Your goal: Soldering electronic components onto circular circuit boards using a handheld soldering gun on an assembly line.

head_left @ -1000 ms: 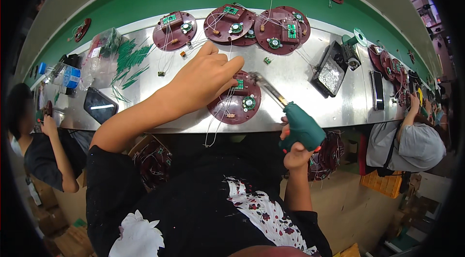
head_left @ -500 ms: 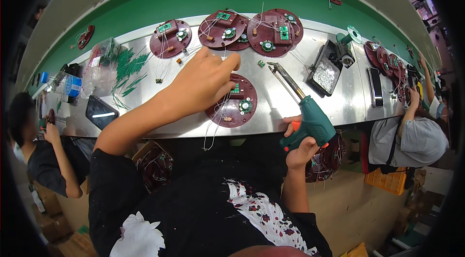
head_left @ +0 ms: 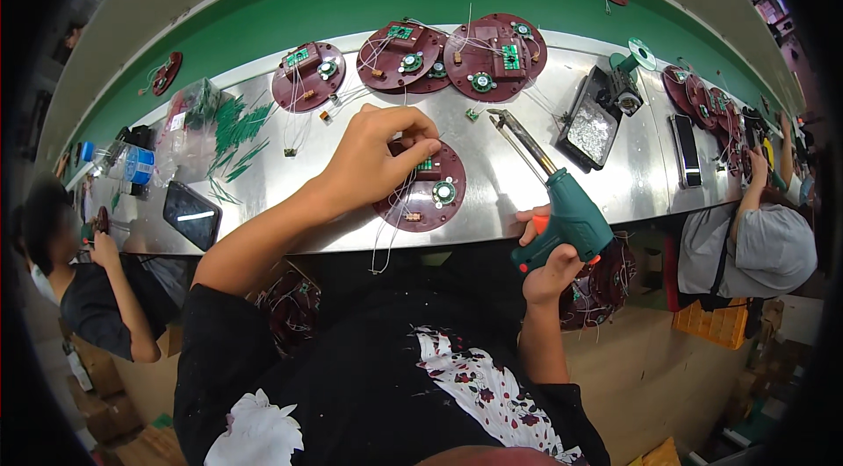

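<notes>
In front of me on the metal bench lies a round dark-red plate with a green circuit board, a small round speaker and thin white wires. My left hand hovers over its far left part, thumb and forefinger pressed together; whatever they pinch is too small to make out. A green soldering gun with orange parts is in my right hand, fingers around its handle. Its metal tip points away from me, right of the plate. Beside that tip sits a tiny green circuit piece.
More dark-red plates line the bench's far side. A black tray and a solder spool stand right, near a phone. Left are green strips, a bottle and a dark tablet. People work on both sides.
My left hand has come down a little toward the round plate, its thumb and forefinger closing together. The soldering gun stays in my right hand, hardly moved.
</notes>
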The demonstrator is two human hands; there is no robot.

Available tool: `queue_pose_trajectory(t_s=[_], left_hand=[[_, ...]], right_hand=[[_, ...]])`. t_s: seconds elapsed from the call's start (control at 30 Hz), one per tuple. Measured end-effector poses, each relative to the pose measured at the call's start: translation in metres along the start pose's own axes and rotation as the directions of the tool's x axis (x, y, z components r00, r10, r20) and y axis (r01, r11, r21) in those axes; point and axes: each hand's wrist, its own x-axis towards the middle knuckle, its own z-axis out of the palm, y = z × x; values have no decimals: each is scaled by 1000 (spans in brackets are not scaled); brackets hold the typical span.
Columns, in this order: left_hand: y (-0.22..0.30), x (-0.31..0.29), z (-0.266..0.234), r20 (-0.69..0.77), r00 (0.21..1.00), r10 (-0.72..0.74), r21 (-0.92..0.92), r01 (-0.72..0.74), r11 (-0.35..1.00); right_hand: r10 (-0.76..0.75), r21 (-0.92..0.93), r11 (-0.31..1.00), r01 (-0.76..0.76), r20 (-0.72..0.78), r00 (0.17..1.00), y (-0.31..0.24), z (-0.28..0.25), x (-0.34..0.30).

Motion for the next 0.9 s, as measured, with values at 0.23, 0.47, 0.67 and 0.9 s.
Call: queue_pose_trajectory(t_s=[0.23,0.47,0.67,0.9], left_hand=[[-11,-8,19,-66,996,-62,-158,51,986],[-6,-16,22,-32,995,-97,-86,94,992],[-10,-19,21,0,989,-146,-103,145,984],[-11,-18,21,4,992,-126,-108,126,986]], right_hand=[[36,2,999,-36,12,999,-1,-4,0],[122,5,992,-122,-14,992,-10,-14,5],[162,-116,981,-158,31,986,-19,-17,6],[241,-132,967,-218,194,951,-10,-37,-13]])
